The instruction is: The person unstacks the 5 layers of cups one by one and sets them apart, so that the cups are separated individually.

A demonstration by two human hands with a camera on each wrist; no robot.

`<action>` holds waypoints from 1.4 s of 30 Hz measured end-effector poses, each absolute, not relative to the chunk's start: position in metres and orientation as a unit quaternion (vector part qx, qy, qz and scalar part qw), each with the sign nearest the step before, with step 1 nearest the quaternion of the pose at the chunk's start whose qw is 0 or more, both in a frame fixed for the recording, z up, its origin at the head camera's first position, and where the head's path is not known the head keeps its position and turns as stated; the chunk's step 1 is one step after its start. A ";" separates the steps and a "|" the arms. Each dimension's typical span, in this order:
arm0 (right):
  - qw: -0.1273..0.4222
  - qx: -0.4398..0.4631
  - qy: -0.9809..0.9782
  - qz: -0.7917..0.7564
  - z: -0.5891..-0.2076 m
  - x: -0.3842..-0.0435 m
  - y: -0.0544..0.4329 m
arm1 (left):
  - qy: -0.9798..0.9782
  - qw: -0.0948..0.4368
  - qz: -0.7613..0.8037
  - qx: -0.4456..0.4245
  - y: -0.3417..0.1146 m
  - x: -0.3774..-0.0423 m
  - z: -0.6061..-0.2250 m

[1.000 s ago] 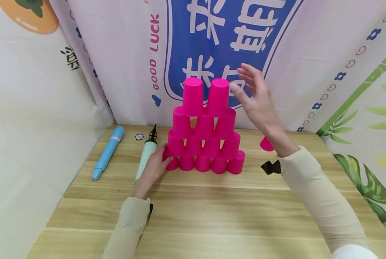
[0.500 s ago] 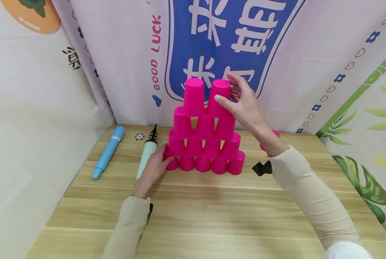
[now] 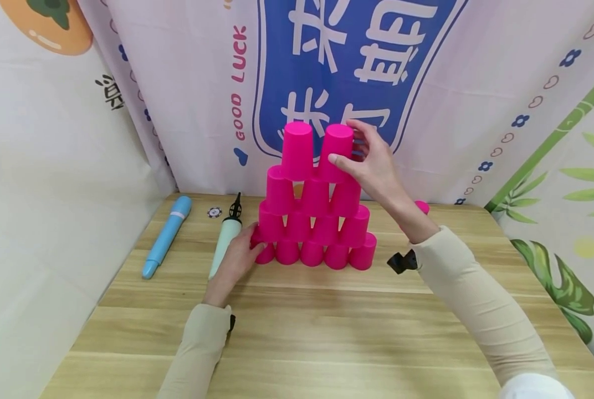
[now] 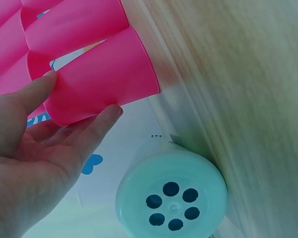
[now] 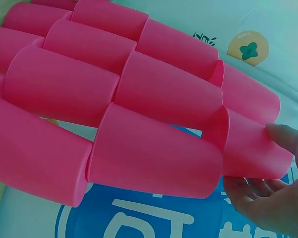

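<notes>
Lying at the far left of the wooden table [image 3: 297, 338] is a blue tube [image 3: 166, 237]; next come a small round chip [image 3: 214, 211] and a mint-green pump [image 3: 225, 241] with a black nozzle, just beside the person's left hand [image 3: 234, 257]. That hand grasps the leftmost bottom cup [image 4: 104, 74], thumb on one side and fingers on the other, apparently to brace the base. From there the upturned pink cups rise in rows of five, four and three, with two more on the fourth level. Of that upper pair, the left cup [image 3: 297, 152] stands upright, free of either hand. The right cup [image 3: 338, 145] rests on the third row, just beside its partner, and the right hand [image 3: 374, 170] grasps it, thumb at the front and fingers round the far side. The step in hand looks like seating or straightening this cup; whether its rim bears fully on the two cups beneath, I cannot tell. Farthest right, a loose cup [image 3: 421, 207] shows on the table, partly hidden by the right forearm. I judge that the next move calls for easing the right fingers off sideways without tugging, the left hand keeping the base steady, before that loose cup is fetched for the peak.
</notes>
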State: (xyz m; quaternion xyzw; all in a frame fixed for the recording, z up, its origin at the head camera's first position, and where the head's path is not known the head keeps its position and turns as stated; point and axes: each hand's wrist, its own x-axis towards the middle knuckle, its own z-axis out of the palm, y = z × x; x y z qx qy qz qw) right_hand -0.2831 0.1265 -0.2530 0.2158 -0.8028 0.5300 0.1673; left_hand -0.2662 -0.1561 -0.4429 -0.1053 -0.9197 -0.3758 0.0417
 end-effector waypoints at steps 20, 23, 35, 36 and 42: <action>0.216 0.205 -0.798 0.523 -0.251 -0.279 0.142 | -0.919 0.032 -0.380 -0.100 -0.156 -0.265 -0.440; 0.228 0.202 -0.799 0.519 -0.252 -0.278 0.147 | -0.919 0.032 -0.380 -0.101 -0.156 -0.265 -0.441; 0.272 0.165 -0.794 0.519 -0.256 -0.281 0.168 | -0.918 0.024 -0.383 -0.096 -0.156 -0.266 -0.441; 0.274 0.162 -0.792 0.521 -0.257 -0.281 0.170 | -0.918 0.025 -0.384 -0.097 -0.156 -0.266 -0.441; 0.276 0.138 -0.795 0.522 -0.262 -0.282 0.181 | -0.918 0.022 -0.384 -0.098 -0.156 -0.265 -0.441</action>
